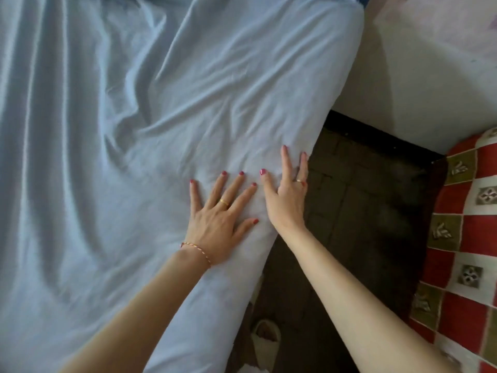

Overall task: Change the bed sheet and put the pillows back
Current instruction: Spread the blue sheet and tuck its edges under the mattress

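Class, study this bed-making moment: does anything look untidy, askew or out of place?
Yes. The light blue sheet is not smooth: long folds run across its left and middle. Both hands, left and right, press flat near the bed's edge. A white slipper lies on the dark floor there.

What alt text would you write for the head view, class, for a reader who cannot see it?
Both hands, left hand and right hand, press flat on a wrinkled light blue sheet near the bed's edge. A dark floor and a red checked cloth lie to the right.
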